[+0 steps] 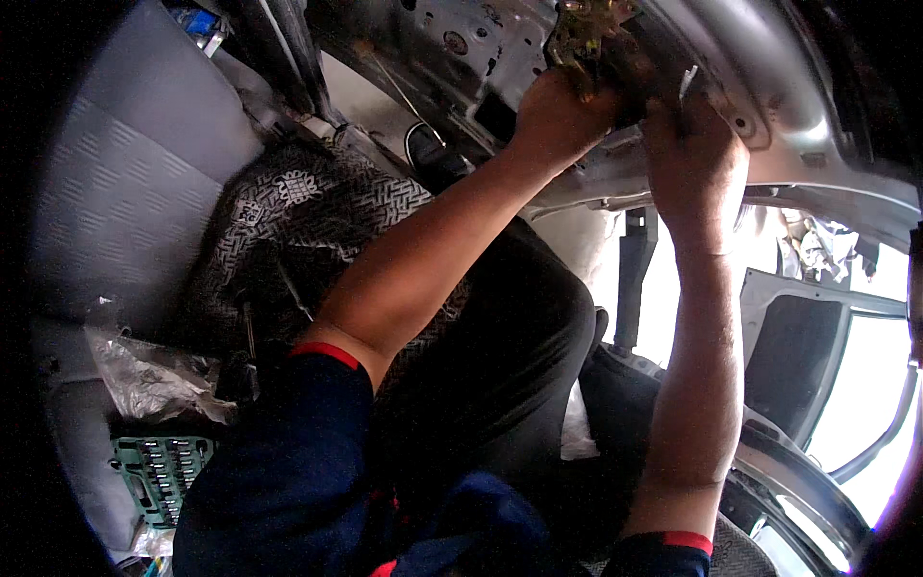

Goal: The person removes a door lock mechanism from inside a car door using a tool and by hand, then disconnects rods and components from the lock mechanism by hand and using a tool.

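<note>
Green tool case (144, 481): lower left, well apart from both hands.
Left grip (565, 113): at the brassy mechanism's lower end; fingertips hidden, so whether it grasps cannot be told.
Brassy mechanism (585, 38): top, against the bare metal panel (423, 48); might slip or drop if poorly supported.
Right grip (700, 159): curled by the panel, hold unclear; fingers could scrape metal edges, working cramped and shadowed.

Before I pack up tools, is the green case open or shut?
Open: rows of small pieces show in the green case.
</note>
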Demonstrator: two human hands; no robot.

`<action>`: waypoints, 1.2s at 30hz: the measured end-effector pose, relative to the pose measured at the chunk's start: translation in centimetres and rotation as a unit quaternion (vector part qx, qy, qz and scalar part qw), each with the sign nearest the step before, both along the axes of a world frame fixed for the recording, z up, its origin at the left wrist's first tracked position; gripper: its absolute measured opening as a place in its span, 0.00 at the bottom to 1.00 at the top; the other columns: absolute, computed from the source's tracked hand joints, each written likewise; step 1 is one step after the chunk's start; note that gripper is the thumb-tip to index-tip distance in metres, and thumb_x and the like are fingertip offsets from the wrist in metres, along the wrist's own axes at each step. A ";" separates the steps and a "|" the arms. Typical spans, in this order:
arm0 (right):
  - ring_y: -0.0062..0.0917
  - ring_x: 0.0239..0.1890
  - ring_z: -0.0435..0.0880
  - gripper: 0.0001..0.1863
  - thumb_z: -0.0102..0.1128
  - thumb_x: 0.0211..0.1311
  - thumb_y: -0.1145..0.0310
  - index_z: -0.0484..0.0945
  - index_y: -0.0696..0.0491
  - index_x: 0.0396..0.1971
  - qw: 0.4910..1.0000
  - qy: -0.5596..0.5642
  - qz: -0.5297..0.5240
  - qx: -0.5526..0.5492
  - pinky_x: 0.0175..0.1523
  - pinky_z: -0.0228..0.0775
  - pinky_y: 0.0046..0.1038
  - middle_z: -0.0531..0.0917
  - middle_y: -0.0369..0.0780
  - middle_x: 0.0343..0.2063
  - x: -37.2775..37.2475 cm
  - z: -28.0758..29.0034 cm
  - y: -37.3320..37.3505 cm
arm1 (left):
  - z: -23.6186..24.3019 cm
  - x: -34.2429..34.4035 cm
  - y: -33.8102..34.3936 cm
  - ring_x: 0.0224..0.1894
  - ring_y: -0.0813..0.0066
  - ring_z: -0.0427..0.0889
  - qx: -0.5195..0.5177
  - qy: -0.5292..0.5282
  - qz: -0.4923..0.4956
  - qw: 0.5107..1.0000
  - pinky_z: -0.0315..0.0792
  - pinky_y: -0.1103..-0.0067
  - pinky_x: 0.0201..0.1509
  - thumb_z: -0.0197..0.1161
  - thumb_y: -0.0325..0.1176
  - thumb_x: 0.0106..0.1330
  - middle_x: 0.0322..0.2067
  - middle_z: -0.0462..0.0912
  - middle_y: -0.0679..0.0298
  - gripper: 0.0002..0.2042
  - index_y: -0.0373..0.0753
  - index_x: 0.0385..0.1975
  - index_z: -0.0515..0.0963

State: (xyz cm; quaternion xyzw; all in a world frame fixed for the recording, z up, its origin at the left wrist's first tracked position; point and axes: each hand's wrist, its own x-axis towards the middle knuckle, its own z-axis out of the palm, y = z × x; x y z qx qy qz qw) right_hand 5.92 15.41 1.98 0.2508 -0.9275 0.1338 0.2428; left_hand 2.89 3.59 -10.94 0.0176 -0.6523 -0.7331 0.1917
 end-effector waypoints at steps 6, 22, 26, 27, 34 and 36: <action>0.41 0.33 0.88 0.15 0.63 0.64 0.58 0.83 0.57 0.37 1.000 -0.018 -0.001 -0.012 0.40 0.79 0.39 0.87 0.49 0.30 0.7 0.3 -0.3 | 0.6 0.9 0.3 0.38 0.45 0.86 -0.123 -0.026 0.086 0.988 0.78 0.60 0.42 0.61 0.51 0.63 0.29 0.86 0.45 0.22 0.33 0.33 0.83; 0.49 0.32 0.87 0.15 0.56 0.67 0.55 0.81 0.51 0.32 0.995 -0.006 -0.063 0.079 0.38 0.81 0.48 0.85 0.53 0.27 -0.3 -0.3 -0.2 | 2.3 0.8 1.3 0.40 0.41 0.85 -0.154 -0.158 0.113 0.969 0.79 0.57 0.46 0.60 0.55 0.61 0.31 0.85 0.42 0.25 0.33 0.32 0.83; 0.50 0.32 0.86 0.15 0.58 0.67 0.54 0.79 0.51 0.35 0.986 -0.027 -0.072 0.146 0.36 0.79 0.48 0.85 0.51 0.28 -0.6 0.3 -0.2 | 2.5 0.9 1.5 0.40 0.41 0.85 -0.147 -0.184 0.105 0.966 0.79 0.57 0.47 0.59 0.53 0.61 0.31 0.85 0.42 0.24 0.32 0.31 0.83; 0.50 0.32 0.86 0.15 0.58 0.67 0.54 0.79 0.51 0.35 0.986 -0.026 -0.071 0.146 0.36 0.79 0.48 0.85 0.51 0.28 -0.5 0.4 -0.2 | 2.2 0.9 1.6 0.40 0.41 0.85 -0.137 -0.167 0.124 0.968 0.79 0.56 0.47 0.59 0.53 0.61 0.31 0.85 0.41 0.24 0.31 0.30 0.82; 0.49 0.33 0.87 0.12 0.56 0.66 0.56 0.80 0.48 0.35 0.983 -0.054 -0.067 0.164 0.38 0.80 0.48 0.85 0.50 0.27 -0.2 0.9 -0.6 | 2.8 1.5 2.2 0.41 0.39 0.85 -0.103 -0.172 0.132 0.971 0.78 0.56 0.48 0.58 0.53 0.62 0.32 0.84 0.39 0.25 0.30 0.32 0.81; 0.47 0.33 0.88 0.11 0.53 0.66 0.59 0.81 0.48 0.35 0.983 -0.048 -0.073 0.161 0.39 0.82 0.47 0.86 0.51 0.28 0.0 0.9 -0.9 | 1.8 1.1 1.8 0.43 0.40 0.84 -0.120 -0.177 0.117 0.970 0.78 0.56 0.49 0.58 0.54 0.62 0.33 0.84 0.39 0.26 0.30 0.33 0.81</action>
